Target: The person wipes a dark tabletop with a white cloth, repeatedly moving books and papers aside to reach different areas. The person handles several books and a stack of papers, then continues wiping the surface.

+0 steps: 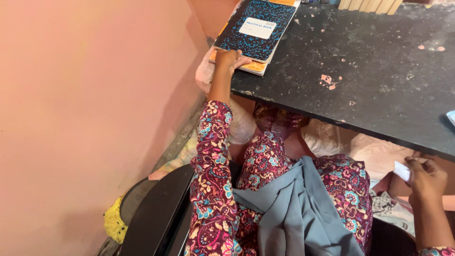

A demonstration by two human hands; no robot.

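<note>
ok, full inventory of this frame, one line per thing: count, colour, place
notebook: 1, black with blue speckle and a white label, top of the stack at the table's left end
books under it: at least 1, orange and white edges showing, exact count hidden
table: 1, black, chipped and speckled top, upper right
wooden slats: several, pale, top edge behind the table
wall: 1, pink, left side
grey cloth: 1, on the lap
yellow cloth: 1, floor by the wall
paper slip: 1, white, in the right hand
left hand: on the stack's near edge
right hand: below the table edge, pinching the slip
</note>
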